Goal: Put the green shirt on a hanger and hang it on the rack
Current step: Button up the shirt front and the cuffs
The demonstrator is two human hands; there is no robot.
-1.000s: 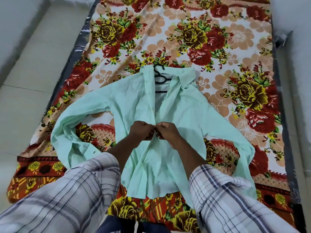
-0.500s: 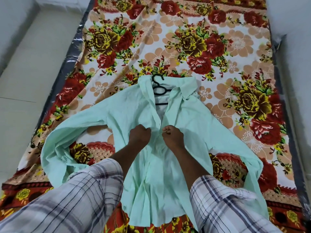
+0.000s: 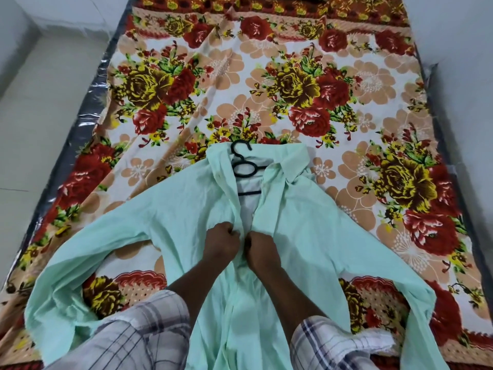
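Pale green cotton shirt (image 3: 306, 236) lies spread face-up on the red-and-yellow floral bedsheet (image 3: 293, 84), sleeves trailing left and right, collar at the far end. A black plastic hanger (image 3: 244, 168) sits inside its open neck. Near the middle, the left hand (image 3: 222, 243) and right hand (image 3: 260, 249) each pinch a front edge with curled fingers.

Mint-green shirt (image 3: 306, 236) spread flat, sleeves splayed, front partly open — black hanger (image 3: 244, 166) inside collar, hook protruding.
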